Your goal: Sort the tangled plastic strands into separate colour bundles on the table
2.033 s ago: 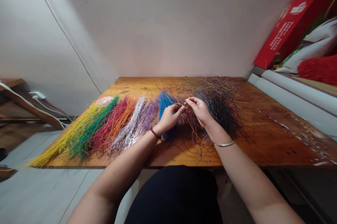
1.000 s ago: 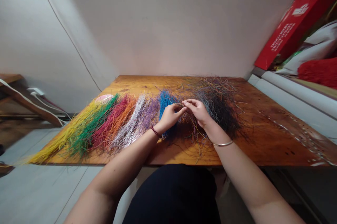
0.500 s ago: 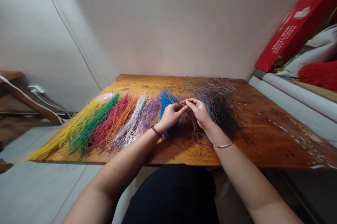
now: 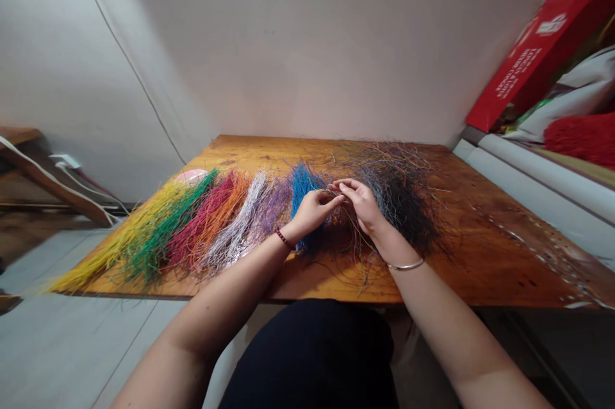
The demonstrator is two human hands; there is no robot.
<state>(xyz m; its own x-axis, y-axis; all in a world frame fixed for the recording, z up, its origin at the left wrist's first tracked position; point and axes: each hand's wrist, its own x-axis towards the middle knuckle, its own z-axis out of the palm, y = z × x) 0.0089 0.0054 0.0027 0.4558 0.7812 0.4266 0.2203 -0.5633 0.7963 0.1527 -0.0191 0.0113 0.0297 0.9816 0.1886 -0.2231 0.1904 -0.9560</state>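
Note:
Thin mixed-colour strands hang from between my two hands over the wooden table. My left hand pinches them beside the blue bundle, its thumb reaching toward the other hand. My right hand, fingers pressed together, grips the same strands near the grey and black bundles. The fingertips of both hands nearly meet, and the exact grip is too small to make out. To the left lie yellow, green, red, orange, white and purple bundles.
Loose mixed strands lie at the back of the table. A pink round item sits behind the yellow and green bundles. At the right are a red box and red fabric. A white cable runs at the left.
Both hands stay in nearly the same place. The left thumb has shifted slightly to the right, toward the right palm, and the fingers have moved a little around the strands.

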